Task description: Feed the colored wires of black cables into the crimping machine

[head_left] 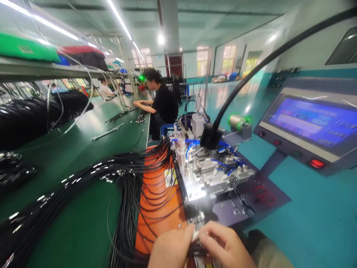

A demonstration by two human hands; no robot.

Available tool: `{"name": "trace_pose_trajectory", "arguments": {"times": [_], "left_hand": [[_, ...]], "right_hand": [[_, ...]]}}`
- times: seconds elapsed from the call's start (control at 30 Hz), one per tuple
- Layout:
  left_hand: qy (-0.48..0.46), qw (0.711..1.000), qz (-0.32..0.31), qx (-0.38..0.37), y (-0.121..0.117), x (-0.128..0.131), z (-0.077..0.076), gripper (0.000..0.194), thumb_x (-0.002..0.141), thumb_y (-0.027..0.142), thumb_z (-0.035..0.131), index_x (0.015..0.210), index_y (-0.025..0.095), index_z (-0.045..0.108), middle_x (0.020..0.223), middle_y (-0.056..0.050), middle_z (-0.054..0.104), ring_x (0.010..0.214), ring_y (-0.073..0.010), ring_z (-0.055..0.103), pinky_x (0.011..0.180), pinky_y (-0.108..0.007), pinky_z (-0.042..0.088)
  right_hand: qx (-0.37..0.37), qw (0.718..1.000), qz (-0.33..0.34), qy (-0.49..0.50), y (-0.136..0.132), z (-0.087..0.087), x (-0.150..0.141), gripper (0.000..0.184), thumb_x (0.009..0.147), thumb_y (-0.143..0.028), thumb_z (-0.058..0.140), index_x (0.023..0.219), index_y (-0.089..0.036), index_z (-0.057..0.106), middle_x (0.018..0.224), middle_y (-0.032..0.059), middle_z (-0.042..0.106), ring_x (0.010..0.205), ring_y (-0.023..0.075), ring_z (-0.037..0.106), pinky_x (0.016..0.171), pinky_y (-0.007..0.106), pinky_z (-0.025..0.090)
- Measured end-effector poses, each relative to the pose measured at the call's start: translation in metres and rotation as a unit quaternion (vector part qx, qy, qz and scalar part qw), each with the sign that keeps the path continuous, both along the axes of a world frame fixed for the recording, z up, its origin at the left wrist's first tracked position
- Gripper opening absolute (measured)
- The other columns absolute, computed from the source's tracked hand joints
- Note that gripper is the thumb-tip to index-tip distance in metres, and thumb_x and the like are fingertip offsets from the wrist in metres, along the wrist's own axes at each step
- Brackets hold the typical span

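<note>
My left hand (170, 249) and my right hand (223, 243) are close together at the bottom of the view. Both pinch a black cable end (198, 249) with a small pale tip, just in front of a metal fixture (196, 227) at the front of the bench-top machine (208, 165). Its exact shape is partly hidden by my fingers. Many black wires with metal terminals (131, 175) fan across the orange mat (158, 208) to my left.
The machine carries blue air tubes. Pliers (242, 204) lie on a dark plate to its right. A touch screen panel (312, 123) stands at right. A green workbench (83, 149) runs ahead, where a co-worker (163, 100) handles cables. A black hose (251, 78) arcs overhead.
</note>
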State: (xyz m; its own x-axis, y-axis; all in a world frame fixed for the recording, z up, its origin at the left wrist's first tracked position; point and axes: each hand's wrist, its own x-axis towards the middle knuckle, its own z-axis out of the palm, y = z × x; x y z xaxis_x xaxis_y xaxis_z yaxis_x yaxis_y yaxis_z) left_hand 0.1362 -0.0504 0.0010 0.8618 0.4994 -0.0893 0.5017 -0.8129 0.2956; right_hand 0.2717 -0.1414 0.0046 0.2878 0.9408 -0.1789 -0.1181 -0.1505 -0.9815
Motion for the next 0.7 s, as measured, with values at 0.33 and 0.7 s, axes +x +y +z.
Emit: {"name": "trace_pose_trajectory", "arguments": {"times": [0.33, 0.7], "left_hand": [[0.021, 0.999, 0.012, 0.047, -0.004, 0.016, 0.01, 0.046, 0.07, 0.003, 0.042, 0.113, 0.019, 0.048, 0.081, -0.003, 0.065, 0.071, -0.0208, 0.063, 0.057, -0.029, 0.049], [-0.03, 0.988, -0.04, 0.146, -0.01, 0.022, -0.01, 0.053, 0.066, 0.002, 0.052, 0.119, 0.01, 0.046, 0.079, -0.005, 0.061, 0.067, -0.0206, 0.059, 0.053, -0.032, 0.051]], "right_hand": [[0.042, 0.999, -0.021, -0.008, -0.015, -0.002, 0.019, 0.024, 0.079, -0.039, 0.054, 0.09, -0.021, 0.066, 0.093, 0.0049, 0.065, 0.088, 0.0203, 0.059, 0.076, 0.027, 0.048], [0.084, 0.907, 0.073, -0.407, -0.002, 0.006, 0.025, 0.018, 0.081, -0.014, 0.043, 0.066, -0.018, 0.051, 0.067, 0.0009, 0.056, 0.064, 0.0147, 0.05, 0.058, 0.025, 0.039]]}}
